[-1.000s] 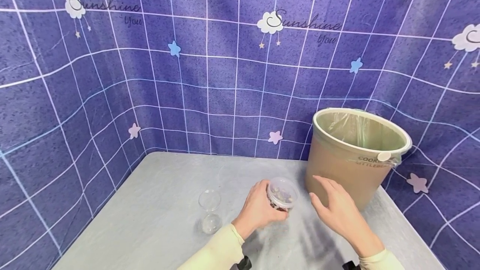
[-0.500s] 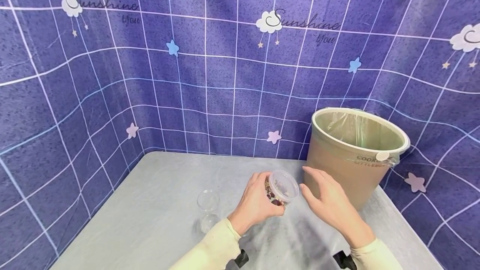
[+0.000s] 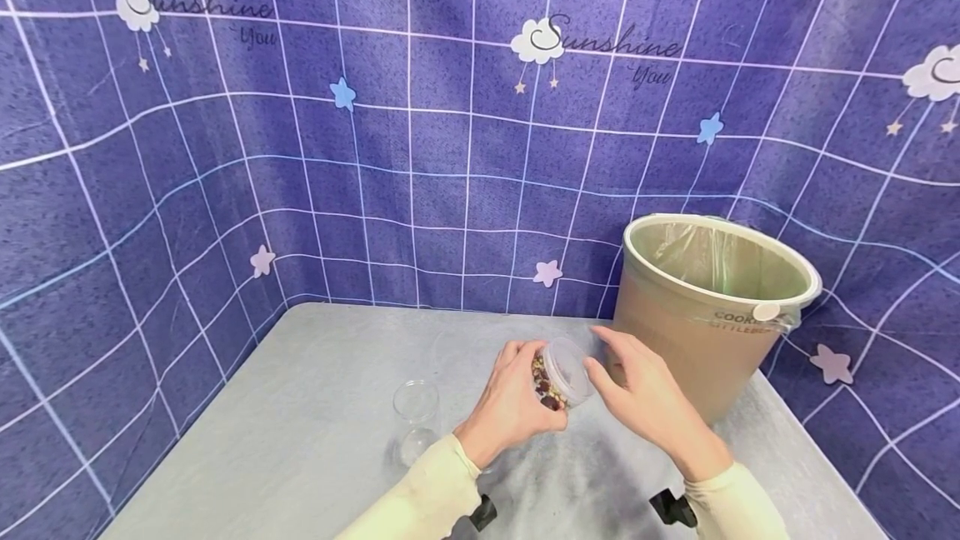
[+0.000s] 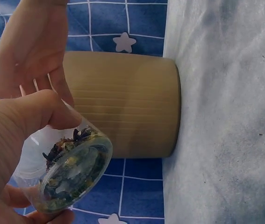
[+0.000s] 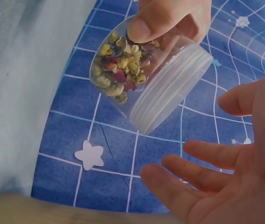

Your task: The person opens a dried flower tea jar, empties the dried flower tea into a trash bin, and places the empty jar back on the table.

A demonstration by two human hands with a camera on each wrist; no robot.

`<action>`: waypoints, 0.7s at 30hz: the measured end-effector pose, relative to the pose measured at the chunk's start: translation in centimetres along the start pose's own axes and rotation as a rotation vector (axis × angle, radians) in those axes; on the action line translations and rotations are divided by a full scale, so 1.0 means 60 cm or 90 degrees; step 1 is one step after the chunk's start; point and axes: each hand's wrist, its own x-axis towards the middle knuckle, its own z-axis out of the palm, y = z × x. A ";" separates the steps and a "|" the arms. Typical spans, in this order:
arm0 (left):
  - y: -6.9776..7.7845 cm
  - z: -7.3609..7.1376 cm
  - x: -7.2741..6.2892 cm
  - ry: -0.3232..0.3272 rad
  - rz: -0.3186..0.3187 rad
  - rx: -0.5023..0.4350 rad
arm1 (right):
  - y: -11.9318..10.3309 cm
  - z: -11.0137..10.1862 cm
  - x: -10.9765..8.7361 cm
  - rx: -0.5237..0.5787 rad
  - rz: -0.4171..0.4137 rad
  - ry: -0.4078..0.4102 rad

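Observation:
My left hand (image 3: 510,398) grips a clear plastic jar (image 5: 118,70) by its side, above the table. Inside the jar are dried flower buds (image 5: 123,65), yellow and dark red. A translucent screw lid (image 5: 172,88) covers its mouth. The jar is tilted, its lid facing my right hand (image 3: 637,382). In the right wrist view, that hand's fingers (image 5: 195,172) are spread and loosely bent, with a gap between them and the lid. To the left on the table stands another clear jar (image 3: 416,401), with no lid on it and nothing visible inside.
A beige bin (image 3: 675,348) with a pale rim and a clear plastic liner stands on the right of the grey table (image 3: 337,373), close beyond my right hand. Blue gridded cloth (image 3: 442,207) with stars and clouds hangs behind and at both sides.
My left hand has raised the jar slightly and tilted it further, turning the lid to the right. My right hand has moved left, closer to the lid.

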 end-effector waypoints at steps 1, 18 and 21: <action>0.000 0.000 0.001 0.001 0.002 0.000 | -0.002 0.001 0.002 0.010 0.007 -0.006; -0.002 0.000 0.006 0.038 0.037 0.011 | -0.007 0.024 0.018 0.031 0.041 -0.057; -0.003 0.001 0.005 0.036 0.036 0.012 | -0.007 0.029 0.018 0.034 0.045 -0.063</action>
